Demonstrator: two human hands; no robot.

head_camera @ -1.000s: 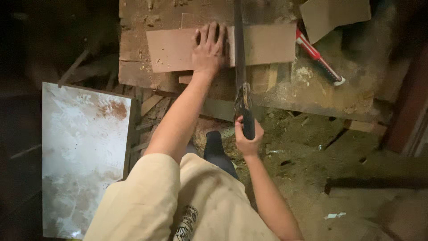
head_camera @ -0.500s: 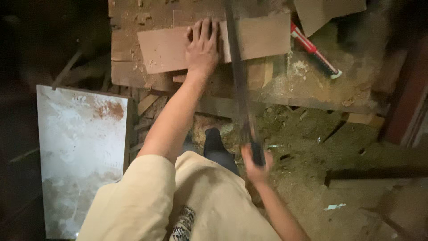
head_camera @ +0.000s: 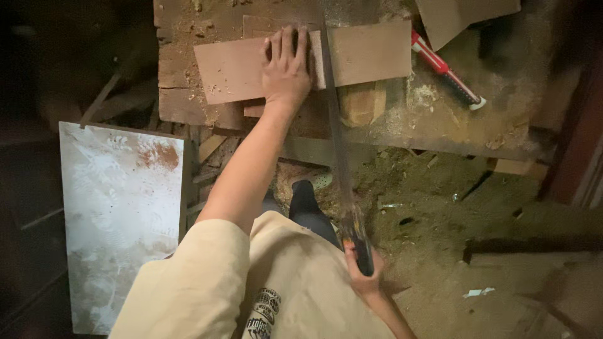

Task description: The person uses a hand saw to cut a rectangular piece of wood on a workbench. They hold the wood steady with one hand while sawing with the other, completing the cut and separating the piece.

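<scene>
One thin brown board [head_camera: 251, 69] lies flat on the dusty workbench [head_camera: 440, 119]; the left hand [head_camera: 286, 66] presses on it with fingers spread flat. One handsaw [head_camera: 336, 144] crosses the board just right of that hand, its blade blurred; the right hand [head_camera: 361, 270] wraps closed round the handle, below the bench edge. One red-handled tool [head_camera: 443, 68] lies right of the board, its tip hard to make out

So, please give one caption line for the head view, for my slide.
Left hand presses a thin brown board on a dusty workbench; right hand grips a handsaw.
</scene>
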